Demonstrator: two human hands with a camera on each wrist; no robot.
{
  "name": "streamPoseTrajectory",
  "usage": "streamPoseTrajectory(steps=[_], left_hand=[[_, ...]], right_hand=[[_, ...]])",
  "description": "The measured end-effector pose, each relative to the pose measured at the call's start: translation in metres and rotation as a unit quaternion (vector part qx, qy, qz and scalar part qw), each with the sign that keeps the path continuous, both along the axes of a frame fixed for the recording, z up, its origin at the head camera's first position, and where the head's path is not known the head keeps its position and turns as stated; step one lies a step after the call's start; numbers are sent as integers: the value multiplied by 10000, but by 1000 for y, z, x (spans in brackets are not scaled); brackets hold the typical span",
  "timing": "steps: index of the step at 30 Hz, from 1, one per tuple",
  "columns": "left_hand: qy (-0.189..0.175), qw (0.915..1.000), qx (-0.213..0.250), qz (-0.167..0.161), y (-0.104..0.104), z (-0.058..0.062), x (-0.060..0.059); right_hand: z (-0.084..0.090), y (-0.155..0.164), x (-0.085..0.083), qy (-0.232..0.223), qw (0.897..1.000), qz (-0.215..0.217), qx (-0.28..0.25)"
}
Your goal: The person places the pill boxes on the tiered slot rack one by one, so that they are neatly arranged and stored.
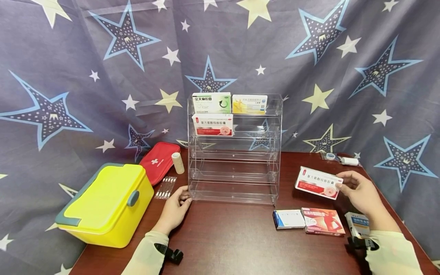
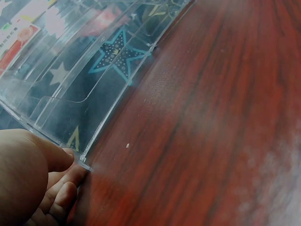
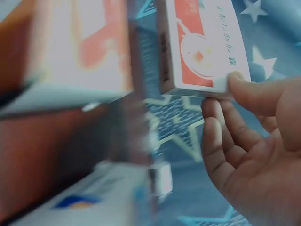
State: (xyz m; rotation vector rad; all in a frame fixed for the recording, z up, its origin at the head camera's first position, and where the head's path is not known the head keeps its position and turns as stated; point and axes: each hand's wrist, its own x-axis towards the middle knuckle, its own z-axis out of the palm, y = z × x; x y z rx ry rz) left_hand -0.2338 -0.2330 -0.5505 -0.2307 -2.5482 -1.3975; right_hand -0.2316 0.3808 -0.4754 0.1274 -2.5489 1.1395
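1. A white and red cardboard medicine box is being pinched at its right end between the thumb and curled fingers of the right hand, above the dark red wooden table.
2. The box's long axis is running left to right, tilted slightly, with its free end pointing toward the clear acrylic tiered rack, which is standing to the left of the hand and farther from the person.
3. The rack's lower left corner is being touched by the left hand, its fingers loosely bent against the base; the right hand is the nearer one to the held box.
4. Red and white lettering in Chinese is being shown on the held box; a matching box is sitting on the rack's second shelf, but the characters are too small to be read.
5. Three more flat boxes are lying on the table below the right hand.
6. A yellow plastic case with a grey-green rim and a red fabric pouch bearing a white cross are lying at the left.
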Motion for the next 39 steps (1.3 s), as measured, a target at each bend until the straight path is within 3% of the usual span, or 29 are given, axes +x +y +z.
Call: streamPoseTrajectory(steps=[5,9,14,20,30,39], left_hand=[[-22,10000,-1,15,1,0,0],[-26,10000,-24,45,1,1,-1],[-88,9999,-26,54,0,2,-1],[-115,9999,-39,40,-1,1,0],[-113,9999,-47,24,0,3,0],[-39,10000,-30,32,0,3,1]], right_hand=[[40,-18,9,873,9945,-235,-520],[81,-38,8,1381,9815,-181,-1312],[127,-63,-6,1813,9684,-58,-1713],[167,-99,-32,2072,9628,248,-1717],[198,-155,-78,1919,9705,266,-1435],[198,-186,-107,1661,9796,334,-1082]])
